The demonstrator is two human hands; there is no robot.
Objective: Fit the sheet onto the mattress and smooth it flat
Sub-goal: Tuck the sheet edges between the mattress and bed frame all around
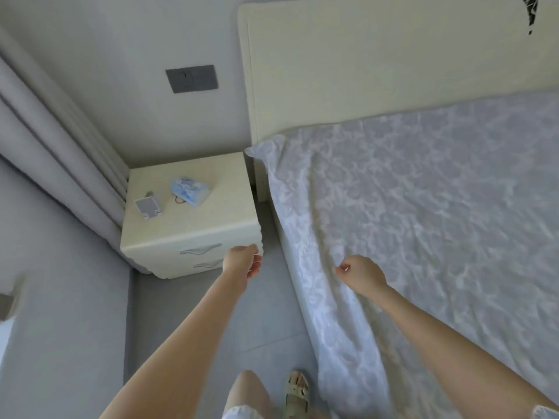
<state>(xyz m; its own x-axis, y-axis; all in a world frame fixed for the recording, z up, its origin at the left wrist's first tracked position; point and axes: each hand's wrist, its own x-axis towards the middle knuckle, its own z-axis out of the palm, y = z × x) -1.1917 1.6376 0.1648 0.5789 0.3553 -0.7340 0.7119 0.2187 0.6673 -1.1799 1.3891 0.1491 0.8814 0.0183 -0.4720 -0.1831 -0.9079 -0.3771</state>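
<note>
Nightstand (211, 225) stood between curtain (60, 140) at left and sheet (423, 207) at right; tissue pack (190, 190) lay on nightstand; headboard (378, 62) rose behind sheet.

A cream nightstand (193, 234) sits beside the grey curtain (54, 140), a blue tissue pack (190, 189) and small grey card (146, 207) on top. A dark switch plate (191, 78) is on the wall (121, 49) above.

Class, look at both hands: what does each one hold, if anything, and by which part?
The right hand pinches the sheet at a raised fold near where it drops over the side. The left hand holds nothing.
</note>
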